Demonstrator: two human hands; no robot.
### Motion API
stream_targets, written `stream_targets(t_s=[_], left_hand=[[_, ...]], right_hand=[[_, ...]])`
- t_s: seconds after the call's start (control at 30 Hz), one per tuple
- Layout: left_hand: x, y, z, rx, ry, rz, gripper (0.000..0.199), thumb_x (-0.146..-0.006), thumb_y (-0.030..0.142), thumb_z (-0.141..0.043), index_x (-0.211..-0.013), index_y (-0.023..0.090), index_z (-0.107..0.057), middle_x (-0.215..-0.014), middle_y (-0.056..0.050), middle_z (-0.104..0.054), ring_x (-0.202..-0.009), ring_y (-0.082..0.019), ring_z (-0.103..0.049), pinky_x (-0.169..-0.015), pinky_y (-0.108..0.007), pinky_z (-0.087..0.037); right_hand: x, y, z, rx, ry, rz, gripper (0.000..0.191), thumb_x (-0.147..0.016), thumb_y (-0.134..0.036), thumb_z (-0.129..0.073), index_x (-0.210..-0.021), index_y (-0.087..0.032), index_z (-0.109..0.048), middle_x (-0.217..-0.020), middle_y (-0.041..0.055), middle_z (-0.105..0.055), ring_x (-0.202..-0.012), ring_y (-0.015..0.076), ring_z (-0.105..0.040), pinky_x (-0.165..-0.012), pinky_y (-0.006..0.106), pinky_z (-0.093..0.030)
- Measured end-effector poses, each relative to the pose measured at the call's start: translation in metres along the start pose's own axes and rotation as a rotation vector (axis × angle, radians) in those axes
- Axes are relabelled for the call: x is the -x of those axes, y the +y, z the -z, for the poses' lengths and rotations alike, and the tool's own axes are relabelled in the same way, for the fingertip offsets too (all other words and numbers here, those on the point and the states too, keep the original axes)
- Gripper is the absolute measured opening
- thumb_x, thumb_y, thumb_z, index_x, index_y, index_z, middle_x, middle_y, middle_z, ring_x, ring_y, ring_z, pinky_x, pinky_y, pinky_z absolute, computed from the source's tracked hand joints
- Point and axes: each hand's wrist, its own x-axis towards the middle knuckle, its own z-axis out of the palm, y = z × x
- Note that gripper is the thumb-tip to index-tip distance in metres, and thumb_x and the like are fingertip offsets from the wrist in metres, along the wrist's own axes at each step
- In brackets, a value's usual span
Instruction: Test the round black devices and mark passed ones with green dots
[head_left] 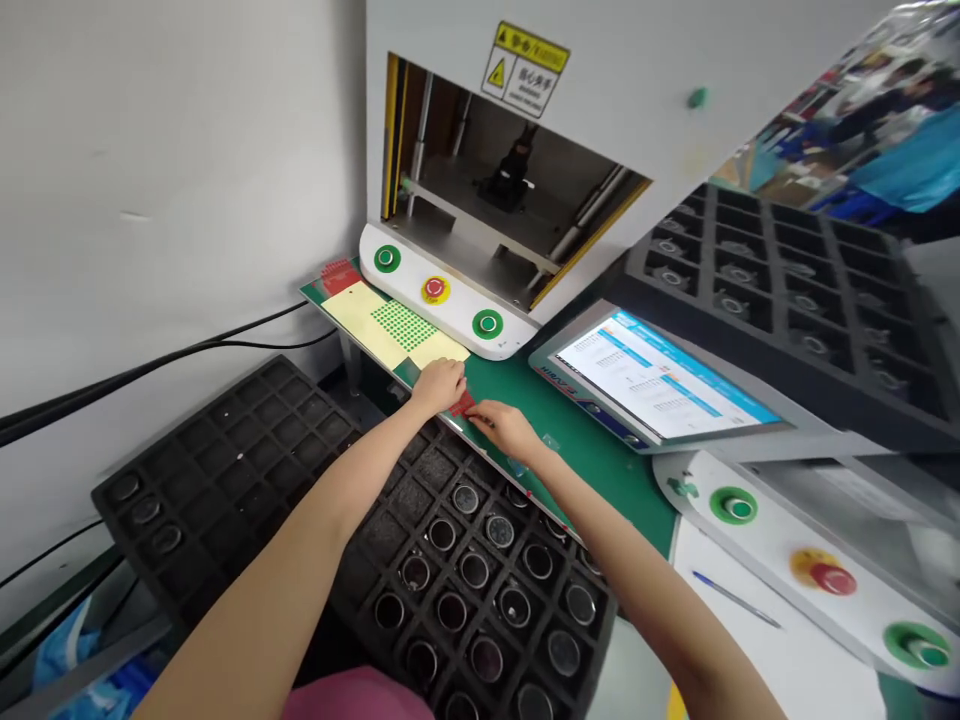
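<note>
My left hand (441,386) is closed, knuckles up, at the front edge of the green work surface (570,440). A small red sheet with a fine pattern (463,404) lies between my two hands, touching the fingers of both. My right hand (505,430) has thumb and fingers pinched together at the sheet's right side; a small dark bit shows there, too small to name. What my left fingers hold is hidden. Just behind my left hand lies a pale yellow sheet with rows of green dots (405,325). Another red sheet (339,276) rests at the far left end.
Below my hands stands a black foam tray (465,545) with round, watch-like parts; another foam tray (247,450) is at left. A press (517,190) with a button panel (450,290) stands behind. A screen (660,380), another tray (787,270) and a pen (739,600) are at right.
</note>
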Motion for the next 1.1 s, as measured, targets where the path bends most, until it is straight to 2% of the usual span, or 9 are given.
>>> stream_targets(t_s=[0.2,0.33,0.53,0.67,0.87,1.1], left_hand=[[0.0,-0.002,-0.007,-0.008,0.026,-0.036,0.017,-0.092,0.027,-0.052,-0.097,0.013,-0.061,-0.097,-0.006,-0.063,-0.096,-0.02,-0.059,-0.088,-0.04,-0.045],[0.0,-0.001,-0.007,-0.002,0.046,-0.057,0.014,-0.09,0.02,-0.049,-0.092,0.012,-0.061,-0.091,-0.01,-0.065,-0.094,-0.023,-0.058,-0.084,-0.037,-0.043],[0.002,0.001,-0.006,0.0,0.054,-0.061,0.015,-0.089,0.02,-0.049,-0.092,0.013,-0.062,-0.089,-0.011,-0.065,-0.092,-0.025,-0.058,-0.081,-0.036,-0.041],[0.003,0.001,-0.005,0.005,0.05,-0.063,0.016,-0.09,0.02,-0.048,-0.093,0.013,-0.062,-0.089,-0.011,-0.066,-0.093,-0.025,-0.058,-0.081,-0.036,-0.041],[0.003,0.002,-0.005,0.009,0.054,-0.064,0.016,-0.09,0.019,-0.048,-0.094,0.012,-0.062,-0.09,-0.011,-0.066,-0.092,-0.025,-0.058,-0.081,-0.036,-0.041],[0.003,0.002,-0.005,0.013,0.059,-0.061,0.017,-0.089,0.019,-0.048,-0.094,0.012,-0.062,-0.089,-0.012,-0.066,-0.092,-0.025,-0.059,-0.082,-0.037,-0.042]], right_hand=[[-0.003,0.009,-0.007,0.015,-0.048,0.021,0.016,-0.089,-0.018,-0.054,-0.09,-0.02,-0.07,-0.089,0.0073,-0.072,-0.079,0.0197,-0.066,-0.07,0.028,-0.048],[-0.008,0.01,-0.005,0.012,-0.085,0.031,0.014,-0.087,-0.017,-0.056,-0.088,-0.02,-0.069,-0.09,0.0062,-0.072,-0.075,0.0186,-0.065,-0.068,0.027,-0.047],[-0.011,0.012,-0.001,-0.015,-0.117,0.029,0.012,-0.085,-0.015,-0.055,-0.084,-0.02,-0.066,-0.078,0.0025,-0.07,-0.064,0.0157,-0.062,-0.061,0.024,-0.044],[-0.011,0.013,-0.001,-0.024,-0.123,0.028,0.012,-0.085,-0.017,-0.056,-0.091,-0.02,-0.066,-0.085,0.0039,-0.071,-0.064,0.016,-0.062,-0.063,0.025,-0.046],[-0.012,0.013,-0.001,-0.008,-0.146,0.034,0.012,-0.085,-0.017,-0.055,-0.082,-0.021,-0.066,-0.084,0.0034,-0.071,-0.065,0.0164,-0.063,-0.063,0.026,-0.046],[-0.011,0.012,0.001,0.019,-0.141,0.037,0.016,-0.087,-0.019,-0.055,-0.098,-0.02,-0.067,-0.088,0.0054,-0.072,-0.067,0.0173,-0.065,-0.065,0.027,-0.049]])
